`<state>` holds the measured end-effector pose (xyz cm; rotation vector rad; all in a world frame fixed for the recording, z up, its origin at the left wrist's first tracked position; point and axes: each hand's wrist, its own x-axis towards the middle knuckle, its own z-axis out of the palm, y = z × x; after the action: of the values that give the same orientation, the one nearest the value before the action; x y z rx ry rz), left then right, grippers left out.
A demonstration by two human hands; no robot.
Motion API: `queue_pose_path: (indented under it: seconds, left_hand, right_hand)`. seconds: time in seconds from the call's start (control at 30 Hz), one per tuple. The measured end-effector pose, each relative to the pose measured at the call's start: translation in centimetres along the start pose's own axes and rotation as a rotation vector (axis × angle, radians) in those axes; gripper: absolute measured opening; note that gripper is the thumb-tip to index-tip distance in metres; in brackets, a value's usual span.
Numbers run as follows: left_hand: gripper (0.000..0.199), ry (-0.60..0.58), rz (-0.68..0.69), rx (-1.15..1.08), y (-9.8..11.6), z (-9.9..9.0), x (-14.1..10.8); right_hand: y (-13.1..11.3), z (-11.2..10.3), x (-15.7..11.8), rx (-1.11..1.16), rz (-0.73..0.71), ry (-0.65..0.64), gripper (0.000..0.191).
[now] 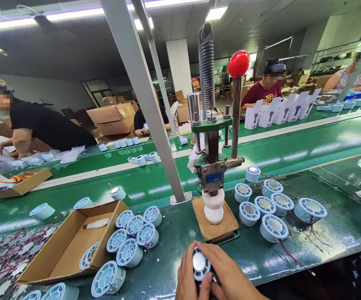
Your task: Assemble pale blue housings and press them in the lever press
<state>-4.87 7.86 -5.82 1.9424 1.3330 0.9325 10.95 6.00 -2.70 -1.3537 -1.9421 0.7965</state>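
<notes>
Both hands close around a light-blue round plastic housing at the front edge of the bench, its bright silver disc facing up. My left hand wraps its left side, and my right hand wraps the right, with fingertips meeting at the far rim. Its lower part is hidden by my fingers. Just beyond stands a hand press with a red ball lever. White round blocks sit under its ram on a cardboard pad. Similar housings with silver discs and red-black wires stand to the right.
Left of the press, several blue housings without silver discs stand beside an open cardboard box. Wired flat pieces lie piled at far left. A slanted grey post rises behind. Across the green conveyor, people work near white boxes.
</notes>
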Motion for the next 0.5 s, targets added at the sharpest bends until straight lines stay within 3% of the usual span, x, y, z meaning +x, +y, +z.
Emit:
queue_pose_path:
  seconds: [0.07, 0.13, 0.2, 0.3, 0.37, 0.43, 0.5]
  left_hand:
    - [0.062, -0.032, -0.023, -0.015, -0.6, -0.2, 0.1]
    - [0.064, -0.065, -0.048, -0.018, -0.6, -0.7, 0.5]
    - [0.063, -0.083, -0.098, -0.013, 0.2, -1.3, 1.2]
    - [0.062, -0.049, -0.204, -0.033, 2.8, -2.3, 3.3]
    - [0.064, -0.015, -0.226, -0.091, 5.1, -2.7, 5.3]
    - [0.065, 0.013, -0.19, -0.16, 7.1, -2.7, 7.7]
    - [0.064, 0.027, -0.136, -0.22, 8.5, -2.5, 9.8]
  right_hand:
    - [-1.6, -2.8, -0.1, -0.039, 0.03, -0.073, 0.079]
    - [-4.1, -7.0, 0.0, -0.124, -0.042, 0.004, 0.075]
    - [-7.4, -12.7, 0.6, -0.26, -0.219, 0.268, 0.064]
    - [-12.8, -22.5, 3.5, -0.536, -0.465, 0.777, 0.042]
    - [-15.3, -28.2, 6.9, -0.622, -0.412, 1.009, 0.045]
    - [-16.2, -32.1, 10.7, -0.559, -0.351, 1.005, 0.078]
    - [-15.8, -33.9, 14.0, -0.415, -0.317, 0.932, 0.091]
